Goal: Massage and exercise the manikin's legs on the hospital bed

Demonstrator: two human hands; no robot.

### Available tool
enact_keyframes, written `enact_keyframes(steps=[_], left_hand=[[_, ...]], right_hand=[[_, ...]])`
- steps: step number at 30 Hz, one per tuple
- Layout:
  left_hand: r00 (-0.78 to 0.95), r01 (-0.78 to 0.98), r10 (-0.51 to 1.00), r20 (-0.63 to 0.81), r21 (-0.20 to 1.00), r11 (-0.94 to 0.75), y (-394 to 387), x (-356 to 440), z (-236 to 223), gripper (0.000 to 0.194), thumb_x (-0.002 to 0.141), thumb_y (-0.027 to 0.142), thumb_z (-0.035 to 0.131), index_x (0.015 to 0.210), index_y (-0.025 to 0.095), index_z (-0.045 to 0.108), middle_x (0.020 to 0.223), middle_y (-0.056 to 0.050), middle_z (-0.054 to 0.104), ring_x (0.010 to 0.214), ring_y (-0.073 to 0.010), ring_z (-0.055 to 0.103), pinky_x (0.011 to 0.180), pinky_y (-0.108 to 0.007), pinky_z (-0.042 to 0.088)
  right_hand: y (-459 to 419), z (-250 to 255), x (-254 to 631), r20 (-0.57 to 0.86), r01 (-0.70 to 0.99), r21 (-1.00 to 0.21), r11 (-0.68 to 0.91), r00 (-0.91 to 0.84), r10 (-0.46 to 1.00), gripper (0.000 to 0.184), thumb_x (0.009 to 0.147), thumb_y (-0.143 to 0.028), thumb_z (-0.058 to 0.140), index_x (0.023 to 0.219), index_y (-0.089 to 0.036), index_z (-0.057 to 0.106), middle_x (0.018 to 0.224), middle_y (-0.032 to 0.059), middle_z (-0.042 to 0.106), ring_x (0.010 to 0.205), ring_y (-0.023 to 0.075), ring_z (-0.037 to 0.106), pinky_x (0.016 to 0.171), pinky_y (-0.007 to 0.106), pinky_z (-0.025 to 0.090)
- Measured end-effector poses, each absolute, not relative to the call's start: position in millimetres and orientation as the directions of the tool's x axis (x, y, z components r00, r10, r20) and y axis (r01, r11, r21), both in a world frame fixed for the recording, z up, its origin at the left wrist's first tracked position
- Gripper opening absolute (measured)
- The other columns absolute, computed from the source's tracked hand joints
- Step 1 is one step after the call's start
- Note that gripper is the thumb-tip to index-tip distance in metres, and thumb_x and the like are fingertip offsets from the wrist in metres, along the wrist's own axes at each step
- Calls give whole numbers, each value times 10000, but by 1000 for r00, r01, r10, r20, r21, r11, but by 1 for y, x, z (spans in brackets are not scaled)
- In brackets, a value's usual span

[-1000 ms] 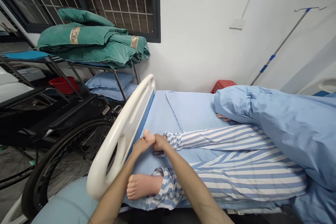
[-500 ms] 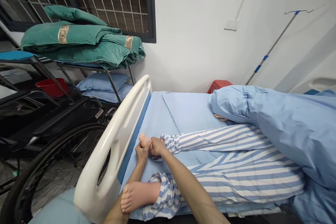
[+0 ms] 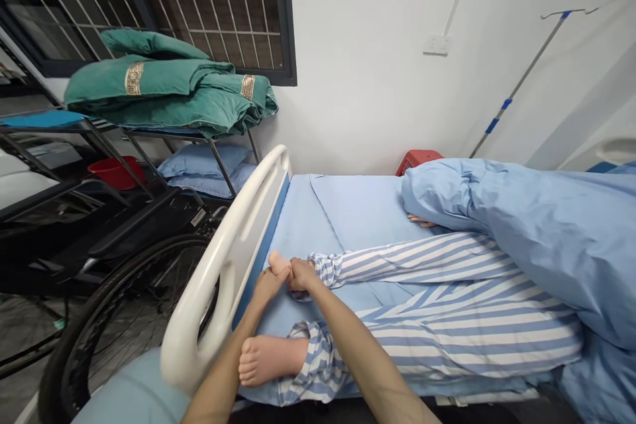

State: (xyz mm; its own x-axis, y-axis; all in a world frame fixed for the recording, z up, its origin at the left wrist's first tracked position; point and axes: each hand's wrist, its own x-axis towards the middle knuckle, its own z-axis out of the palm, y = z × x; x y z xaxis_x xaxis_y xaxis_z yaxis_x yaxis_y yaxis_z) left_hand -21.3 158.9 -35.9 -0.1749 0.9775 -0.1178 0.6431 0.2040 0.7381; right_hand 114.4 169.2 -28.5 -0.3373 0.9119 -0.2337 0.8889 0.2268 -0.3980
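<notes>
1. At the foot of the bed, the upper foot point(image 3: 278, 264) of a figure in striped pyjamas point(image 3: 422, 318): bare, on the blue sheet point(image 3: 338, 212), just beside the white footboard point(image 3: 218, 271).
2. Left hand point(image 3: 268, 285): closed on the side of that foot, fingers point(image 3: 272, 280) curled, tips hidden behind the foot.
3. Right hand point(image 3: 302, 275): closed over the ankle end of the same foot, fingers point(image 3: 304, 271) wrapped round, touching the left hand, right against the striped cuff point(image 3: 322, 269).
4. Room for moving: only a narrow strip of sheet between hands and footboard; a wide stretch of sheet toward the far wall.
5. Lower foot point(image 3: 271, 361): bare, on the sheet, just beside the left forearm point(image 3: 223, 361), not held.
6. Hidden or cut off: upper body under a blue quilt point(image 3: 497, 232), with only a pale hand point(image 3: 421, 220) showing at the quilt's edge; both forearms cut off by the bottom edge; a pale blue shape point(image 3: 132, 394) in the lower left corner, hard to make out.
7. Beyond the footboard: a black wheelchair point(image 3: 139, 232); a metal rack point(image 3: 221, 169) with green quilts point(image 3: 163, 93), blue pillows point(image 3: 203, 169) and a red basin point(image 3: 116, 172).
8. Along the far wall: a red stool point(image 3: 420, 162), a drip pole point(image 3: 521, 83), a wall socket point(image 3: 437, 45), a window grille point(image 3: 199, 13).
</notes>
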Motion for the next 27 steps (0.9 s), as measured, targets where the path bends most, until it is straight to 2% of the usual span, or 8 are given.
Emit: enact_keyframes(steps=[3,5,7,11,14,17,23,27], left_hand=[[-154,705,976,-153,675,217,158,-25,-28,421,604,558,629,681,147,585,801,-233,687,903,-387,630,664,-349,413],[-167,719,975,-147,658,222,156,-22,-27,393,625,537,615,698,152,579,842,-228,689,912,-372,631,679,-352,427],[-218,663,972,-88,718,214,154,-16,-34,349,642,487,604,738,152,581,858,-191,691,875,-324,637,676,-337,447],[-385,412,922,40,902,132,155,-2,-62,349,598,410,612,831,152,590,844,-103,683,799,-242,627,652,-304,498],[-452,325,890,58,940,104,161,4,-81,400,590,444,584,865,153,586,853,-93,674,804,-235,625,661,-308,522],[-463,320,885,55,941,109,165,4,-88,444,587,470,558,894,150,583,905,-104,678,840,-249,633,673,-307,528],[-417,317,909,26,941,119,164,1,-83,399,558,497,580,770,159,578,780,-88,674,763,-239,634,637,-298,523],[-355,383,935,4,913,141,156,-2,-73,378,603,506,562,710,144,583,717,-114,668,702,-231,626,599,-289,500]], right_hand=[[169,-31,114,-221,890,-393,232,-336,915,550,621,-246,705,1131,-156,521,1176,140,620,1113,283,578,914,363,403],[169,-32,114,-216,889,-397,228,-332,918,551,614,-241,707,1127,-158,523,1176,140,620,1118,284,575,914,360,402],[169,-32,114,-215,884,-410,223,-331,919,542,609,-234,706,1116,-162,529,1162,133,627,1116,283,575,923,362,396],[169,-35,115,-194,876,-420,237,-342,920,542,603,-240,703,1110,-158,528,1167,134,620,1110,286,571,921,369,393],[170,-37,115,-170,878,-405,255,-346,923,524,621,-240,680,1112,-156,519,1182,137,607,1102,278,571,908,366,396],[172,-38,115,-186,881,-397,256,-351,918,534,616,-248,687,1112,-157,513,1180,132,605,1098,277,569,905,365,398],[170,-36,115,-184,879,-400,260,-355,917,504,641,-240,663,1112,-161,506,1175,121,602,1086,267,565,903,360,383],[167,-37,116,-169,873,-416,253,-348,922,470,654,-224,652,1098,-163,512,1154,113,608,1076,256,562,897,350,369]])
